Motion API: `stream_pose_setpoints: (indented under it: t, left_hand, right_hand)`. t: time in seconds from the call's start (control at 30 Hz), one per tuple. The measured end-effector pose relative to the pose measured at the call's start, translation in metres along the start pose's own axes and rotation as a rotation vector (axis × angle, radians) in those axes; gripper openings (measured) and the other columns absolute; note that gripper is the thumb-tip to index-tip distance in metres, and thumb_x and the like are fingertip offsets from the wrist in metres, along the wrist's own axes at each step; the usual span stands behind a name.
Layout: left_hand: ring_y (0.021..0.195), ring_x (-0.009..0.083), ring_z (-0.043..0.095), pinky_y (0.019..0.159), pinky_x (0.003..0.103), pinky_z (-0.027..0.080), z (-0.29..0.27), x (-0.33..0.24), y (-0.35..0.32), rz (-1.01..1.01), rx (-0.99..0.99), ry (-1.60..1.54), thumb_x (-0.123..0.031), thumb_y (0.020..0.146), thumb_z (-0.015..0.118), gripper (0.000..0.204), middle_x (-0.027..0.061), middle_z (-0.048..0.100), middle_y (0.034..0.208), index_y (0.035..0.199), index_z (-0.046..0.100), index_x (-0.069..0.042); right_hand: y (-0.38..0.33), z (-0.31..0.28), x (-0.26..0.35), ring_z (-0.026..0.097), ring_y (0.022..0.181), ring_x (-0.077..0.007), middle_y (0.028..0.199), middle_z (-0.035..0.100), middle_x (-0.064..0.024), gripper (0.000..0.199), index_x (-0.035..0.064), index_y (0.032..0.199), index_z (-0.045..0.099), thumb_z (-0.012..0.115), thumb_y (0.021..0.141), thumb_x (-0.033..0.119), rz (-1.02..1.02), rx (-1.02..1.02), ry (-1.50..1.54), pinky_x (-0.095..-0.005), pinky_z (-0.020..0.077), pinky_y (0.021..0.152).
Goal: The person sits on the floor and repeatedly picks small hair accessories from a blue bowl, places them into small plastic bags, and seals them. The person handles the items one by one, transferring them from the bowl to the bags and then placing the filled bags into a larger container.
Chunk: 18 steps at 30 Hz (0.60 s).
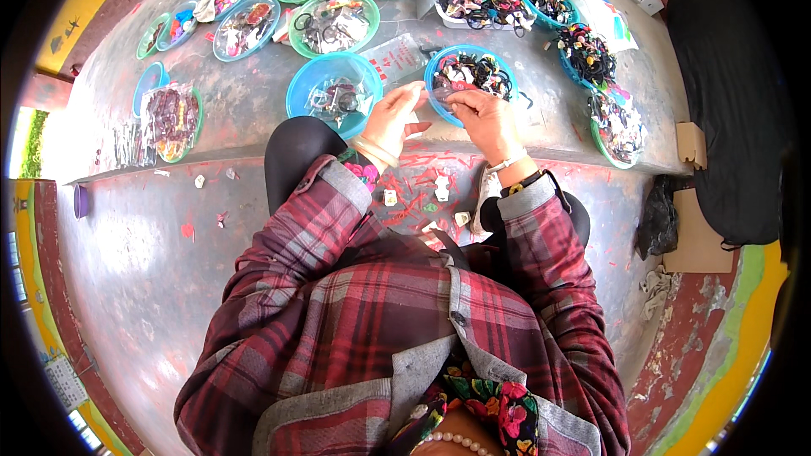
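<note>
Bowls [301,81] flank our left hand [394,122], fingers apart; behind them, ledge edge [236,154], then wide floor [241,213]; whether our right hand [490,124] grips, we cannot tell.

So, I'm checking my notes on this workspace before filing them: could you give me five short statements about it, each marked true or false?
1. The left hand has a pale bangle at its wrist. True.
2. The right hand is nearest a square orange tray. False: it is nearest a round blue bowl of mostly dark bands.
3. Red scraps lie on the floor between the knees. True.
4. The sleeves are plain green. False: they are red and grey plaid.
5. The purple container stands to the person's right. False: it is at far left.
</note>
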<state>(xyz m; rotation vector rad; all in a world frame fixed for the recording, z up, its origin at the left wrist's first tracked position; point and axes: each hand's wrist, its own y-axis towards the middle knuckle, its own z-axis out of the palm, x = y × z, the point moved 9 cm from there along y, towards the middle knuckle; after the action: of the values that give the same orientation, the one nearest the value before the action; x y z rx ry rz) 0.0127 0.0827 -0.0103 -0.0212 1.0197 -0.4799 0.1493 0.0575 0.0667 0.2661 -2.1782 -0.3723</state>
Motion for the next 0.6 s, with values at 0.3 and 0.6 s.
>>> stream_pose_setpoints:
  t: [0.3,0.6]
  left_hand:
    - [0.078,0.0086,0.057,0.060,0.023,0.051,0.020,-0.008,-0.002,0.167,0.147,0.527,-0.016,0.088,0.053,0.025,0.0028,0.059,0.093,0.109,0.056,-0.002]
    - [0.069,0.0091,0.058,0.060,0.023,0.049,0.013,-0.016,0.000,0.327,0.041,0.600,-0.014,0.087,0.053,0.021,0.0054,0.062,0.078,0.094,0.062,0.003]
  right_hand:
    - [-0.014,0.022,0.037,0.059,0.071,-0.0248,0.074,0.055,-0.0067,0.009,0.0089,0.075,0.060,0.054,0.068,0.008,-0.327,0.130,-0.533,-0.0346,0.0482,0.062]
    - [-0.021,0.038,0.050,0.057,0.078,-0.0228,0.084,0.057,-0.0073,0.008,0.0067,0.073,0.059,0.055,0.066,0.009,-0.412,0.247,-0.568,-0.0338,0.0463,0.068]
